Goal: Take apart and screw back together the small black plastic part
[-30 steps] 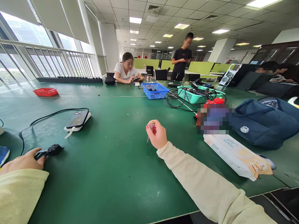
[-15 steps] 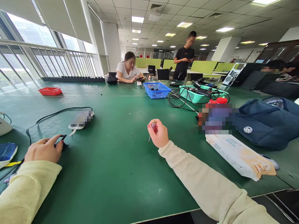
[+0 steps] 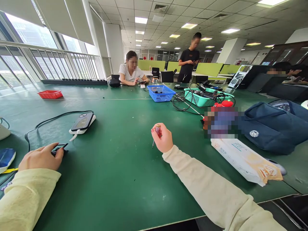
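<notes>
At the left of the green table, my left hand has its thumb and fingers closed about a small black piece with a thin raised flap; its exact kind cannot be made out. My right hand is wrapped around a small screwdriver, whose handle end shows above the fist. Its thin metal shaft points down toward the tabletop. Beyond my left hand, a phone lies on a white power bank with a short white cable.
A red tray stands far left. Blue and green baskets stand at the back, with black cables around the green one. To the right lie a tissue pack and a navy bag. Two people are across the table.
My left hand has shifted slightly left and toward me, along with the black piece. My right hand keeps the screwdriver in nearly the same place. The seated person's hand has lifted a little.
</notes>
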### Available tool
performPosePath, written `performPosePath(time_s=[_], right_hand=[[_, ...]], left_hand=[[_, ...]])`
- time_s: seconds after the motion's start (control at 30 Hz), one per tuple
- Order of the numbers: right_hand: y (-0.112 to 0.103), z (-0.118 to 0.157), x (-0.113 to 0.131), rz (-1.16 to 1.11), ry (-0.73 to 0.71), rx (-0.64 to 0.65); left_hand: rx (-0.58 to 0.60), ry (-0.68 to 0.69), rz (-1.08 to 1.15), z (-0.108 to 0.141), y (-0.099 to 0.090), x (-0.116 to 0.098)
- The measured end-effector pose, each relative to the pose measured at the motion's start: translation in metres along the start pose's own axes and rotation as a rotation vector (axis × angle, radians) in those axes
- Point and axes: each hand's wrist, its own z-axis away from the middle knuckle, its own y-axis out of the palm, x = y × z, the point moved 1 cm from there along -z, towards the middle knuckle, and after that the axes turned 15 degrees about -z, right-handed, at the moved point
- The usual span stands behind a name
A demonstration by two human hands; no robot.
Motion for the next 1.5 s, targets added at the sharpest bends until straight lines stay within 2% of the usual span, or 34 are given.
performPosePath(time_s=[0.23, 0.43, 0.53, 0.73, 0.83, 0.9, 0.93, 1.03, 1.13, 1.23, 1.3, 1.37, 1.5], right_hand=[[0.000, 0.000, 0.000, -0.013, -0.014, -0.002], [0.000, 0.000, -0.001, -0.023, -0.002, 0.003], [0.000, 0.000, 0.000, -0.016, 0.008, 0.002], [0.000, -0.001, -0.001, -0.007, -0.001, 0.000], [0.000, -0.001, -0.001, 0.010, 0.001, -0.003], [0.001, -0.001, -0.001, 0.014, 0.000, 0.004], [0.001, -0.001, -0.001, 0.011, 0.001, 0.012], [0.002, 0.000, 0.000, 0.004, 0.005, 0.038], [0.002, 0.000, 0.001, 0.008, 0.009, 0.050], [0.001, -0.001, -0.002, 0.025, 0.032, 0.056], [0.001, -0.001, -0.005, 0.035, 0.052, 0.049], [0.001, -0.002, -0.009, 0.037, 0.065, 0.046], [0.004, -0.002, -0.016, 0.037, 0.082, 0.084]], left_hand=[[-0.052, -0.044, -0.009, 0.005, 0.003, -0.002], [0.105, 0.009, -0.026, 0.002, 0.008, -0.002], [0.126, 0.020, -0.026, -0.002, 0.012, -0.001], [0.080, -0.033, 0.017, 0.001, 0.014, -0.002], [-0.045, -0.118, 0.031, 0.009, 0.008, -0.004], [-0.107, -0.077, 0.078, 0.017, -0.003, -0.009], [-0.131, -0.007, 0.126, 0.023, -0.010, -0.015], [-0.219, 0.356, 0.332, 0.046, -0.040, -0.043], [-0.305, 0.652, 0.579, 0.076, -0.073, -0.086], [-0.298, 0.892, 0.673, 0.099, -0.095, -0.134], [-0.249, 0.985, 0.645, 0.107, -0.097, -0.165], [-0.224, 0.986, 0.600, 0.108, -0.091, -0.190], [-0.217, 0.976, 0.571, 0.106, -0.073, -0.217]])
